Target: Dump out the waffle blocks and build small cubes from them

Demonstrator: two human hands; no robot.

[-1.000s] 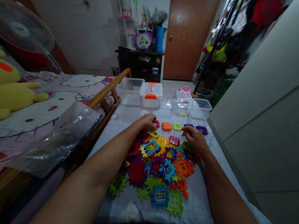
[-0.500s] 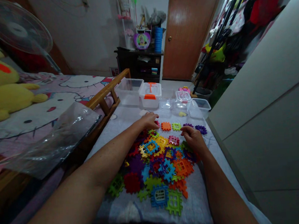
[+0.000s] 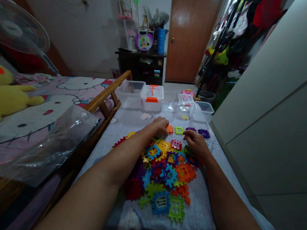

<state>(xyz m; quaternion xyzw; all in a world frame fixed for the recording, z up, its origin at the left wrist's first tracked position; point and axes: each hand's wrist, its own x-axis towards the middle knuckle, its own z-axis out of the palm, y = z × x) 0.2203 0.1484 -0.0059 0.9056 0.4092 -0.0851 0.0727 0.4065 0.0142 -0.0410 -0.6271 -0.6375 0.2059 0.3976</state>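
Observation:
A row of flat, notched plastic building blocks lies beyond a loose pile. My left hand [image 3: 159,126] is closed, with its fingertips at the left side of an orange building block [image 3: 170,129], partly covering it. Right of that lie a lime green window block [image 3: 178,130] and two purple blocks [image 3: 204,133]. My right hand [image 3: 195,140] hovers just below the row, fingers loosely bent and apart. Its fingertips are close to the green block, and nothing shows in them. Between my hands sits a pink window block [image 3: 176,144] at the far edge of the multicoloured pile [image 3: 163,174].
Clear plastic boxes stand along the far end, including a lidded one with orange clips [image 3: 152,98] and an open one [image 3: 204,111]. A wooden rail [image 3: 106,94] and a plastic bag [image 3: 65,139] lie left; a white cabinet [image 3: 276,119] stands right.
My left hand has moved right along the row, onto the orange building block. My right hand stays by the green block. The whole view has shifted slightly.

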